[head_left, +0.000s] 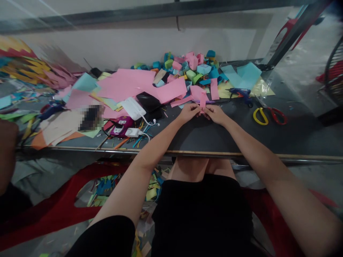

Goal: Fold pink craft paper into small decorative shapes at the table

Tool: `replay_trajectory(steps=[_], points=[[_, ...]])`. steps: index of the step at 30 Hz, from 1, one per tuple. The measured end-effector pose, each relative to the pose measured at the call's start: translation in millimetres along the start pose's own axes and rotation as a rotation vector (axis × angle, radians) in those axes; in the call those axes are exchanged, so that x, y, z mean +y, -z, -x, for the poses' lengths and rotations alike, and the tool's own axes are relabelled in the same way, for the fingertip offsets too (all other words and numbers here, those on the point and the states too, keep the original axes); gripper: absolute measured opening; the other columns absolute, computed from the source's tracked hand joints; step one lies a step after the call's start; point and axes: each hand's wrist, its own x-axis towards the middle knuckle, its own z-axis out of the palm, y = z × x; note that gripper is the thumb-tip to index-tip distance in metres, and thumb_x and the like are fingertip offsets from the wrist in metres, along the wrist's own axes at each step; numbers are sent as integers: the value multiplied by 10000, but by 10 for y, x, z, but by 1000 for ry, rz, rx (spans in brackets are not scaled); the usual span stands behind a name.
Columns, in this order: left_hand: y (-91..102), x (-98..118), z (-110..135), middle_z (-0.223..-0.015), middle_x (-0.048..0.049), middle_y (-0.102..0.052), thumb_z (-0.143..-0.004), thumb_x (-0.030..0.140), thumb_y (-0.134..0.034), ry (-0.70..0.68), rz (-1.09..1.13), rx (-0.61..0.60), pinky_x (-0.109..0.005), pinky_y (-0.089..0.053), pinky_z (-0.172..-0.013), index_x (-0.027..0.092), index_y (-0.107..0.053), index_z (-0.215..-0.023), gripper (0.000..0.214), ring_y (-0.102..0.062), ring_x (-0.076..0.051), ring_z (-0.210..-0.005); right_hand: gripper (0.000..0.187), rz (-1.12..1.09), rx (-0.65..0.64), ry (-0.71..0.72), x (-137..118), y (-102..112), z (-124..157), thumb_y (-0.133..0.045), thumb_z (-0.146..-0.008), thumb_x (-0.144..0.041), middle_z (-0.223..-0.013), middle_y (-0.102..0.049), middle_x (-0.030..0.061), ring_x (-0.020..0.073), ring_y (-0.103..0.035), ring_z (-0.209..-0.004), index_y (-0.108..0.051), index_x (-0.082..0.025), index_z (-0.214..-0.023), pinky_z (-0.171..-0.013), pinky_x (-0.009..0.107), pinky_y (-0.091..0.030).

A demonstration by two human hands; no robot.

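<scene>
Both my hands meet over the dark tabletop, pinching one small pink paper strip (203, 101) that stands up between them. My left hand (190, 112) is closed on its left side, thumb and fingers pressed together. From the right, my right hand (214, 113) grips the lower part of the same strip. Fingertips partly hide its bottom end. Just behind lie a pink paper piece (197, 92) and another pink strip (214, 89). Scissors (270, 115) with one yellow and one red handle rest to the right, near a blue glue gun (242, 94).
Small folded paper pieces (191, 64) in several colours are heaped at the back. Pink sheets (128, 84), a white power bank (133, 108), a black wallet-like item (149, 102) and a purple power strip (122, 126) lie to the left. Another person's arm (7, 153) shows at the left edge.
</scene>
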Motion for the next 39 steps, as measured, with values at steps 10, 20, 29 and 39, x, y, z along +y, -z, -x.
replay_trajectory(steps=[10, 20, 29, 39], points=[[18, 88, 16, -534, 8, -584, -894, 634, -624, -60, -79, -71, -242, -409, -564, 171, -598, -593, 553, -521, -95, -518, 498, -64, -14, -16, -51, 28, 19, -619, -826, -663, -575, -578, -14, 93, -429, -479, -581, -205, -636, -504, 262, -332], [-14, 35, 0, -568, 3, -599, -893, 655, -620, -10, -11, -101, -229, -432, -550, 168, -578, -627, 557, -539, -83, -511, 437, -116, 18, -56, -17, 43, -12, -653, -845, -542, -540, -567, -15, 90, -435, -478, -546, -207, -585, -494, 250, -338], [-14, 28, -5, -552, 8, -600, -870, 688, -622, 25, -33, -134, -224, -445, -552, 168, -568, -612, 584, -547, -80, -500, 483, -117, 27, -68, 17, 34, -21, -652, -786, -658, -517, -494, -40, 99, -411, -485, -576, -209, -625, -506, 265, -313], [8, 1, 14, -545, 14, -594, -906, 662, -554, -29, -90, -100, -226, -412, -582, 161, -584, -627, 574, -538, -86, -517, 521, -100, 54, -90, -24, 26, -7, -609, -792, -708, -556, -531, -27, 102, -436, -484, -572, -204, -666, -498, 267, -320]])
